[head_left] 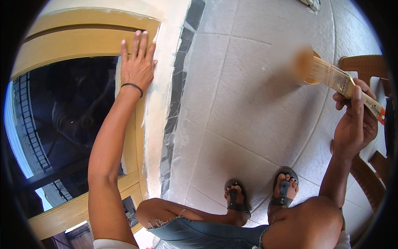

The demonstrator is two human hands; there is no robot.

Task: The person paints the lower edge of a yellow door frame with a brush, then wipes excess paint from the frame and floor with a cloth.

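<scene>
A flat paintbrush (344,83) is held at the right by the right hand (354,118), its grip clamped on the handle. The yellow wooden frame (83,43) is pressed by the left hand (138,71), fingers spread apart. The bristles are overlapped with a blurred orange-brown container (304,65); contact cannot be told. Below, sandals (283,191) are set on grey tiles (253,95).

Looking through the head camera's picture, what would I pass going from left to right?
Dark glass pane → left hand → dark tile strip → left sandal → right sandal → right hand with its paintbrush.
</scene>
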